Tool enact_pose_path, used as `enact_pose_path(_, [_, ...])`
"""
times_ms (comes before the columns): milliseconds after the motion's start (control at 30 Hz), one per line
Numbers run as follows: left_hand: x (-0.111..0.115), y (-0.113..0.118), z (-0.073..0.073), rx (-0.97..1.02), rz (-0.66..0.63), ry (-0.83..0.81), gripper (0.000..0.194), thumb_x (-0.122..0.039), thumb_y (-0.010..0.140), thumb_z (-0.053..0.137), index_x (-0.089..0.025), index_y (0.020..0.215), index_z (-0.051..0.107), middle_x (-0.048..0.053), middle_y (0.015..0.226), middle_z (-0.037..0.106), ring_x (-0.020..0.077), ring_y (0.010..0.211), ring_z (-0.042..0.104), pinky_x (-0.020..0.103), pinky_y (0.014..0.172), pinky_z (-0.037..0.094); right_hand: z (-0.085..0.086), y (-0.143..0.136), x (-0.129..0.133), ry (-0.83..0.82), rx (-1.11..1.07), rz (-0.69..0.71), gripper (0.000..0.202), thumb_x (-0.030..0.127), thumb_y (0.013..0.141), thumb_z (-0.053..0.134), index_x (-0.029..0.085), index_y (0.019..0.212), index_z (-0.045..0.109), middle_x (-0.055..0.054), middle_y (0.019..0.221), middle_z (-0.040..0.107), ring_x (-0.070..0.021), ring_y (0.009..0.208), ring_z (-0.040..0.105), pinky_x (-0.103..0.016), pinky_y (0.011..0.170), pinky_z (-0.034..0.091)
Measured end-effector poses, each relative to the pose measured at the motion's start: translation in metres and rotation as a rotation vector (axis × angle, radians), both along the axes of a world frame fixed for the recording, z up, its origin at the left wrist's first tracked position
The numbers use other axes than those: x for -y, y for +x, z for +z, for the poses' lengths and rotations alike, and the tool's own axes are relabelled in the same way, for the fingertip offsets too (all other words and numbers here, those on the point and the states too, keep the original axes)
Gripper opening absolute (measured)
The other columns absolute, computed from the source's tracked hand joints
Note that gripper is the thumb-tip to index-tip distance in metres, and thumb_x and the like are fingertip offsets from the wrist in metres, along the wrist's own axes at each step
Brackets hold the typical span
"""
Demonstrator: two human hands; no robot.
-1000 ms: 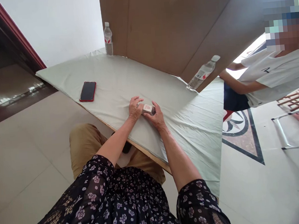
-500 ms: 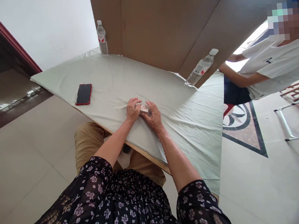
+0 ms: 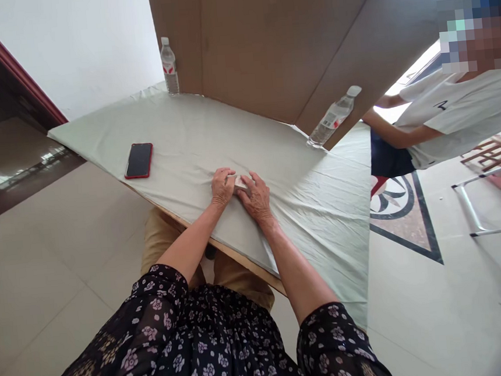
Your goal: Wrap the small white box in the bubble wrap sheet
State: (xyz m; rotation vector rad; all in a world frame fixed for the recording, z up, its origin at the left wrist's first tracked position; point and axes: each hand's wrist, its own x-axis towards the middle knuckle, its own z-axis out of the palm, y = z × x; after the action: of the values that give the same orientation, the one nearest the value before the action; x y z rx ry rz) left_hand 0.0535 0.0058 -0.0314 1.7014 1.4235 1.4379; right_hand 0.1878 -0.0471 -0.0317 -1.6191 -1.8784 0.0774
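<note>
Between my two hands, on the cloth-covered table [image 3: 175, 130], is a small pale box [image 3: 240, 182], about the size of a card deck, with faint markings on its top. My left hand [image 3: 223, 186] closes on its left end with curled fingers. From the other side, my right hand [image 3: 256, 196] grips the right end, thumb near and fingertips over the far edge. Fingers cover much of the box, so its exact kind is unclear. Left of my hands lies a dark phone [image 3: 139, 161] in a red case.
A tall brown cardboard panel [image 3: 256, 47] stands along the far side. One water bottle [image 3: 169, 66] stands upright at its left, another [image 3: 334, 117] leans at its right. Beyond the panel's right side is a person in a white shirt [image 3: 458, 105]. A metal frame [image 3: 471, 209] stands on the floor.
The view has shifted slightly. My right fingers have moved a little further over the box, covering more of it; my left hand is nearly still.
</note>
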Motion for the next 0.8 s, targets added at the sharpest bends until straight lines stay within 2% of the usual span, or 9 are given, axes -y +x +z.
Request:
enact_pose_path(100, [-0.001,0.0,-0.001,0.007,0.001,-0.01,0.028,-0.008,0.076,0.048,-0.018,0.087,0.071,0.009,0.106,0.069,0.0217,0.111,0.063,0.037,0.107,0.047,-0.002,0.002,-0.001,0.016,-0.052,0.014,0.068,0.051,0.089,0.056,0.019,0.148,0.043,-0.017,0.151,0.048,-0.032,0.138,0.045,-0.051,0.11,0.039])
enact_pose_path(167, [-0.002,0.0,-0.002,0.01,0.005,-0.022,0.028,-0.008,0.077,0.047,-0.018,0.087,0.071,0.009,0.106,0.069,0.0215,0.111,0.062,0.036,0.108,0.046,-0.004,0.005,-0.002,0.011,-0.121,0.026,0.071,0.056,0.089,0.053,0.018,0.148,0.041,-0.018,0.149,0.05,-0.0321,0.136,0.047,-0.051,0.11,0.04])
enact_pose_path(367, [-0.001,-0.002,-0.002,0.007,0.033,-0.061,0.035,-0.004,0.077,0.043,-0.017,0.098,0.068,0.011,0.11,0.068,0.0236,0.112,0.061,0.04,0.107,0.047,-0.001,0.012,-0.002,0.021,-0.415,0.037,0.058,0.055,0.095,0.042,0.02,0.142,0.047,-0.017,0.143,0.055,-0.0282,0.126,0.057,-0.049,0.109,0.043])
enact_pose_path(500, [0.016,-0.013,-0.003,-0.006,0.038,-0.077,0.044,-0.002,0.074,0.043,-0.017,0.109,0.065,0.012,0.116,0.067,0.0253,0.118,0.058,0.045,0.111,0.043,-0.001,0.011,0.01,0.054,-0.51,0.009,0.049,0.048,0.097,0.038,0.019,0.134,0.054,-0.016,0.135,0.061,-0.0263,0.125,0.058,-0.048,0.109,0.044])
enact_pose_path(633, [0.031,-0.025,-0.003,-0.031,-0.004,-0.107,0.045,-0.004,0.073,0.046,-0.017,0.113,0.064,0.013,0.122,0.065,0.0272,0.12,0.057,0.048,0.11,0.044,-0.001,0.015,0.02,0.079,-0.554,-0.054,0.04,0.042,0.094,0.042,0.021,0.124,0.06,-0.013,0.126,0.067,-0.0247,0.115,0.063,-0.045,0.099,0.051])
enact_pose_path(700, [0.032,-0.029,0.001,-0.047,-0.038,-0.138,0.042,-0.007,0.073,0.051,-0.017,0.111,0.065,0.012,0.12,0.066,0.0273,0.117,0.059,0.047,0.107,0.047,0.004,0.02,0.02,0.089,-0.545,-0.047,0.034,0.037,0.091,0.047,0.023,0.118,0.063,-0.011,0.122,0.069,-0.0243,0.113,0.064,-0.043,0.093,0.053])
enact_pose_path(800, [0.028,-0.031,0.013,-0.068,-0.095,-0.183,0.038,-0.015,0.073,0.06,-0.017,0.11,0.067,0.011,0.119,0.068,0.0277,0.115,0.061,0.045,0.103,0.05,0.021,0.026,0.013,0.072,-0.511,0.07,0.025,0.034,0.087,0.054,0.024,0.106,0.068,-0.01,0.121,0.07,-0.0245,0.114,0.064,-0.04,0.087,0.055])
